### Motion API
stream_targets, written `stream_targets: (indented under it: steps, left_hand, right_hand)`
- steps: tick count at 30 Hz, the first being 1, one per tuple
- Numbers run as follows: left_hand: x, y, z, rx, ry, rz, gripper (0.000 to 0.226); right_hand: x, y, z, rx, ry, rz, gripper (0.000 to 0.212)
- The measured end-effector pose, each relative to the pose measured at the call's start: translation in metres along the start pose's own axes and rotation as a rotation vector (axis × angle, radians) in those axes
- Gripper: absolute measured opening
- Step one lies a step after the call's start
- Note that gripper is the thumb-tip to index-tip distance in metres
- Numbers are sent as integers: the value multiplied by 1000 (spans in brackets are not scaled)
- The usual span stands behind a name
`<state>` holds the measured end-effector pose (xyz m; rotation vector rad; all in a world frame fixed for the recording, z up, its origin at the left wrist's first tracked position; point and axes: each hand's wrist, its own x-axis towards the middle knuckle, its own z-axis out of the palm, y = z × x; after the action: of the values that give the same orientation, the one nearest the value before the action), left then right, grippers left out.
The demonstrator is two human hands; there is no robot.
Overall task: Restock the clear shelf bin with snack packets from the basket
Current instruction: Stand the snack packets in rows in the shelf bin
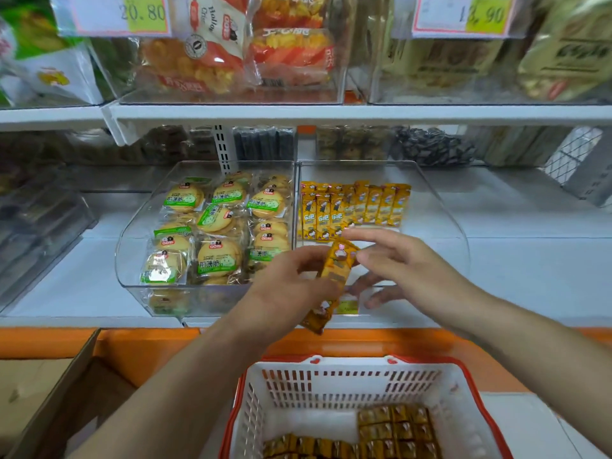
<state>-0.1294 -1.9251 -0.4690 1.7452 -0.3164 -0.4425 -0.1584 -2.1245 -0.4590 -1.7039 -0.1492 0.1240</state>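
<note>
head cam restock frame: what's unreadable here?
1. Head view: number of yellow packets in the left hand; its grip covers the stack.
2. Head view: whether the right hand pinches the packets' top end; the contact is blurred.
3. Head view: how full the basket is; the bottom edge cuts it.
4. Head view: front label of the clear bin; packets and hands cover it.

Bright, even overhead light with soft, faint shadows. White glare streaks the clear shelf bin [440, 207] walls and the upper price tags [463, 14]. Wide-angle bending curves the shelf edges [331, 114]; corners and top bags [231, 44] are blurred.
</note>
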Motion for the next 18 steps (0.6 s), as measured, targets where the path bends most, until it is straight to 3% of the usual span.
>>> stream_targets:
  steps: [4,8,11,14,16,18]
  left_hand:
    - [-5,4,11,-1,-40,37,39]
    - [-4,6,15,-123,152,-7,56]
    - [-1,6,15,-152,236,51,39]
    - [1,9,20,-116,233,67,40]
    - [2,11,23,-97,240,88,47]
    - [3,14,25,-84,248,105,51]
  right_hand:
    - [-12,-4,-1,-52,87,-46,27]
    - [-17,-5,-14,-6,65,27,18]
    - [-19,3,-11,-138,-28,62,10]
    - [-16,9,-3,-189,61,-40,8]
    - [-12,9,-2,-165,124,-98,31]
    - [-8,8,-4,-151,86,-113,60]
